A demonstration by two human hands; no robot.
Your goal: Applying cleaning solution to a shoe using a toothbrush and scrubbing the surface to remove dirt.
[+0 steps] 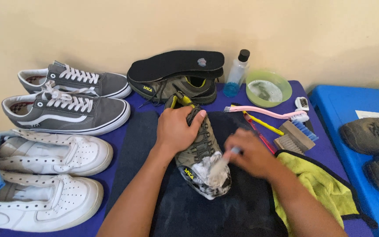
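Step in hand: scrubbing the toe of an olive shoe [198, 151], judging by the foam there; the person's arms reach in from the near edge.
Right hand [253, 153]: blurred, its grip closed around a small brush [219, 169] whose bristles sit on the foamy toe.
Left hand [176, 129]: its grip clamps over the laces and tongue, pinning the shoe down.
Shoe position: on a dark towel [172, 206] in the middle of the bench [123, 131], toe toward the person.
Next move calls for: likely short strokes under a firm hold, since wet foam makes the rubber toe slippery.
Textures close by: soft napped towel; white lather; a crumpled yellow cloth [321, 188] with dark edging at the right.
Left side: two white perforated leather sneakers [53, 175], beyond them two grey suede sneakers [71, 98] with white laces.
Right of the shoe: a pink toothbrush [264, 112] and a blue-bristled wooden brush [297, 134].
Far edge: the matching olive shoe [172, 87] under flat black insoles [176, 63], a clear bottle [237, 74] of blue liquid, and a round green bowl [268, 87] of soapy water.
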